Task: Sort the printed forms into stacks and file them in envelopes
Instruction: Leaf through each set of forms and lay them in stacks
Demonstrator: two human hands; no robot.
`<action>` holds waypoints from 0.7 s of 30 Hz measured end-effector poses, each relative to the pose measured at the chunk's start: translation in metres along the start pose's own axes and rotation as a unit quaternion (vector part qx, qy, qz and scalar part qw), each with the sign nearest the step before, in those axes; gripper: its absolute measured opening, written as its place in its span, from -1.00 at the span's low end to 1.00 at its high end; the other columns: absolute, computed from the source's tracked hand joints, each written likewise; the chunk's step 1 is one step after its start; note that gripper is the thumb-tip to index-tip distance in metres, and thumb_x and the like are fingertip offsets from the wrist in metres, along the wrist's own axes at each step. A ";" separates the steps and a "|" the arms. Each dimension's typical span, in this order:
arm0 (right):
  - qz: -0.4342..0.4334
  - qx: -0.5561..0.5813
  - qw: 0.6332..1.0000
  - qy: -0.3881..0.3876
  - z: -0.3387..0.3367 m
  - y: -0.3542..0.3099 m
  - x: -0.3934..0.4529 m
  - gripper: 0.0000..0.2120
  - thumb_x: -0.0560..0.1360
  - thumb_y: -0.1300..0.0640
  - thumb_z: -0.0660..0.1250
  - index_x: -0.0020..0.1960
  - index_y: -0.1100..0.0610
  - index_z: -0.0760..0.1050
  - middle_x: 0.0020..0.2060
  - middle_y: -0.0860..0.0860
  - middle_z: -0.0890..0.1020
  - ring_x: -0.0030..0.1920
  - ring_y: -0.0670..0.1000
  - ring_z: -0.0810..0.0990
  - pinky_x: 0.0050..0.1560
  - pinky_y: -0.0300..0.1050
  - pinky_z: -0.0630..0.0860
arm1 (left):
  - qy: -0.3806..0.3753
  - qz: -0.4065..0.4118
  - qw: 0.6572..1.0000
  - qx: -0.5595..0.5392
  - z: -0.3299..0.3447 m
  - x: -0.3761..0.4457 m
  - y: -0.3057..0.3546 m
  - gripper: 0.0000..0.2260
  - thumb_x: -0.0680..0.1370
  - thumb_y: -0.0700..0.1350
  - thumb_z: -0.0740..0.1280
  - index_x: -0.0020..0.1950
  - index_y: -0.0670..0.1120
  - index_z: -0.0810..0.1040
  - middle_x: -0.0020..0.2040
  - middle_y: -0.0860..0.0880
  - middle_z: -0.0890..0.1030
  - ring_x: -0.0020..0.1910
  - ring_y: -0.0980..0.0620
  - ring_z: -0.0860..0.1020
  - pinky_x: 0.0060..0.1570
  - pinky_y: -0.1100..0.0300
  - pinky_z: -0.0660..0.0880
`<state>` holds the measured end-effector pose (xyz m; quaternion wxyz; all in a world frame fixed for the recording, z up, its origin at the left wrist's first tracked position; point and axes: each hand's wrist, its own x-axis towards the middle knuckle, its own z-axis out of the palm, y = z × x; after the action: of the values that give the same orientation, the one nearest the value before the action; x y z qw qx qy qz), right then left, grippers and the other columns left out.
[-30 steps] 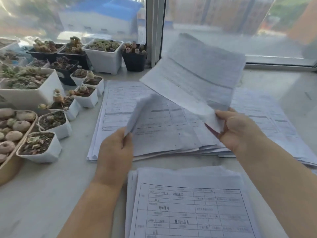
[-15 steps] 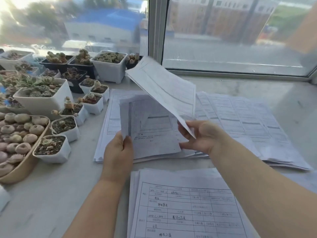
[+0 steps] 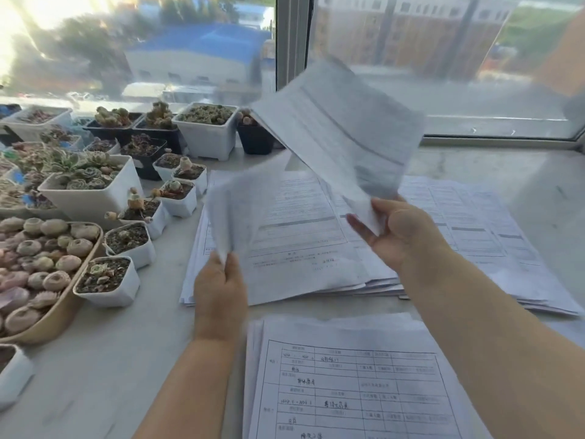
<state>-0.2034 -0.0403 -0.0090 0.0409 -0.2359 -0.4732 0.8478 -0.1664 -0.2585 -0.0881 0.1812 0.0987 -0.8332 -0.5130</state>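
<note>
Hands (image 3: 221, 288) (image 3: 400, 234) with lifted forms (image 3: 342, 128).

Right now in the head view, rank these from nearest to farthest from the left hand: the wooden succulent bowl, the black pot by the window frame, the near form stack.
1. near form stack, just right of the left hand
2. wooden succulent bowl, far left
3. black pot, back by the window

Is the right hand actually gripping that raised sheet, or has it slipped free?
Touching. The head view shows the right hand pinching the lower corner of the raised sheet, with the paper's edge tucked between thumb and fingers and the sheet held up off the stacks.
</note>
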 end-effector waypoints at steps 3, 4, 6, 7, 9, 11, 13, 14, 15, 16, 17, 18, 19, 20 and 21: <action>-0.144 -0.213 0.964 0.073 -0.028 -0.016 0.001 -0.64 0.49 0.41 0.14 -0.14 0.00 0.56 0.03 0.11 0.66 0.07 0.17 0.63 0.09 0.14 0.56 | 0.063 -0.072 0.985 -0.142 -0.006 0.004 0.002 -0.83 0.64 -0.16 0.17 -0.09 -0.06 0.50 -0.31 0.11 0.50 -0.36 0.28 0.49 -0.36 0.42 0.35; -0.169 -0.284 0.940 0.079 -0.036 -0.021 0.001 -0.65 0.49 0.39 0.15 -0.15 -0.01 0.56 0.03 0.11 0.66 0.09 0.19 0.62 0.12 0.16 0.55 | 0.073 -0.074 0.979 -0.176 -0.008 0.003 0.003 -0.84 0.64 -0.17 0.16 -0.04 -0.04 0.51 -0.27 0.14 0.51 -0.36 0.37 0.49 -0.32 0.46 0.37; -0.171 -0.371 0.911 0.063 -0.046 -0.027 -0.001 -0.67 0.51 0.36 0.17 -0.15 -0.03 0.56 -0.06 0.04 0.66 0.05 0.18 0.62 0.09 0.15 0.58 | 0.085 -0.053 0.974 -0.202 -0.010 0.000 0.007 -0.80 0.65 -0.18 0.15 -0.06 0.04 0.49 -0.23 0.19 0.51 -0.32 0.45 0.48 -0.22 0.43 0.39; -0.155 -0.394 0.905 0.047 -0.047 -0.027 -0.002 -0.68 0.51 0.36 0.17 -0.12 -0.01 0.57 -0.09 0.01 0.67 -0.02 0.14 0.63 0.01 0.10 0.60 | 0.084 -0.034 0.976 -0.200 -0.011 -0.001 0.007 -0.79 0.65 -0.19 0.14 -0.05 0.07 0.47 -0.19 0.22 0.51 -0.26 0.47 0.49 -0.18 0.43 0.39; -0.099 -0.416 0.904 0.000 -0.041 -0.019 -0.002 -0.70 0.52 0.38 0.17 -0.01 0.07 0.59 -0.14 0.00 0.68 -0.13 0.06 0.63 -0.16 -0.07 0.58 | 0.071 -0.005 0.980 -0.187 -0.011 -0.003 0.008 -0.82 0.66 -0.18 0.13 0.06 0.05 0.48 -0.08 0.24 0.55 -0.10 0.43 0.52 -0.09 0.51 0.38; -0.033 -0.417 0.907 -0.057 -0.030 -0.003 0.000 -0.71 0.52 0.39 0.17 0.01 0.10 0.58 -0.11 0.04 0.69 -0.12 0.07 0.64 -0.14 -0.06 0.60 | 0.055 0.014 0.985 -0.161 -0.009 -0.002 0.005 -0.81 0.65 -0.18 0.14 0.17 -0.03 0.50 -0.02 0.18 0.57 0.00 0.28 0.54 -0.03 0.52 0.37; 0.007 -0.409 0.908 -0.093 -0.019 0.014 0.002 -0.72 0.53 0.38 0.17 0.01 0.09 0.57 -0.03 0.08 0.68 -0.07 0.09 0.64 -0.02 0.02 0.60 | 0.034 0.041 0.991 -0.124 -0.007 -0.003 0.005 -0.77 0.65 -0.19 0.14 0.25 -0.09 0.49 -0.03 0.15 0.57 -0.03 0.33 0.51 -0.01 0.53 0.35; 0.017 -0.409 0.907 -0.103 -0.013 0.021 0.005 -0.71 0.53 0.38 0.17 0.02 0.08 0.57 -0.02 0.08 0.68 -0.06 0.09 0.64 -0.01 0.01 0.59 | 0.018 0.052 0.993 -0.107 -0.006 -0.004 0.005 -0.77 0.65 -0.18 0.15 0.24 -0.11 0.50 -0.10 0.14 0.57 -0.09 0.35 0.51 -0.05 0.52 0.36; 0.024 -0.414 0.903 -0.111 -0.008 0.027 0.006 -0.71 0.53 0.37 0.17 0.02 0.07 0.57 -0.02 0.08 0.68 -0.07 0.08 0.64 -0.05 -0.02 0.60 | -0.003 0.057 0.994 -0.088 -0.005 -0.005 0.004 -0.78 0.64 -0.18 0.15 0.21 -0.14 0.52 -0.17 0.09 0.57 -0.14 0.30 0.52 -0.09 0.46 0.40; 0.030 -0.415 0.902 -0.116 -0.004 0.032 0.008 -0.71 0.52 0.37 0.17 -0.01 0.07 0.57 -0.05 0.06 0.68 -0.11 0.06 0.63 -0.15 -0.11 0.60 | -0.030 0.057 0.995 -0.072 -0.004 -0.006 0.003 -0.79 0.64 -0.16 0.16 0.19 -0.17 0.53 -0.19 -0.03 0.58 -0.12 0.19 0.55 -0.08 0.31 0.46; 0.039 -0.411 0.903 -0.121 -0.001 0.035 0.010 -0.72 0.52 0.37 0.17 -0.03 0.07 0.57 -0.07 0.05 0.67 -0.16 0.03 0.62 -0.27 -0.19 0.56 | -0.062 0.052 0.995 -0.060 -0.003 -0.007 0.003 -0.77 0.64 -0.14 0.16 0.20 -0.17 0.53 -0.12 -0.14 0.58 -0.05 0.04 0.56 -0.01 0.13 0.47; 0.047 -0.410 0.903 -0.123 0.001 0.039 0.011 -0.74 0.53 0.36 0.18 -0.04 0.07 0.57 -0.09 0.04 0.67 -0.19 0.02 0.62 -0.34 -0.24 0.51 | -0.096 0.049 0.993 -0.048 -0.002 -0.007 0.001 -0.75 0.64 -0.12 0.16 0.24 -0.12 0.53 -0.02 -0.19 0.58 0.04 -0.06 0.53 0.07 0.02 0.46; 0.045 -0.422 0.898 -0.116 0.002 0.042 0.013 -0.77 0.53 0.34 0.21 -0.01 0.07 0.55 -0.08 0.05 0.65 -0.19 0.03 0.61 -0.35 -0.23 0.50 | -0.124 0.048 0.990 -0.037 -0.002 -0.006 0.000 -0.73 0.64 -0.11 0.16 0.28 -0.05 0.52 0.05 -0.16 0.59 0.09 -0.06 0.52 0.13 0.00 0.45; 0.021 -0.467 0.878 -0.104 0.001 0.043 0.014 -0.81 0.53 0.29 0.26 0.05 0.06 0.52 -0.08 0.04 0.63 -0.15 0.04 0.60 -0.28 -0.18 0.52 | -0.145 0.052 0.988 -0.027 -0.001 -0.006 0.000 -0.72 0.63 -0.11 0.16 0.31 0.01 0.52 0.09 -0.08 0.62 0.13 0.00 0.53 0.18 0.06 0.44; -0.025 -0.537 0.839 -0.084 -0.002 0.042 0.016 -0.81 0.51 0.21 0.32 0.10 0.04 0.48 -0.10 0.01 0.60 -0.12 0.04 0.58 -0.20 -0.11 0.54 | -0.160 0.061 0.985 -0.012 0.000 -0.005 0.000 -0.72 0.63 -0.11 0.17 0.30 0.04 0.51 0.13 0.02 0.62 0.16 0.08 0.52 0.20 0.15 0.43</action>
<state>-0.2103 -0.0572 -0.0496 -0.1109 -0.1368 -0.8618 0.4758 -0.1618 -0.2573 -0.0894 0.0777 -0.0377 -0.8498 -0.5199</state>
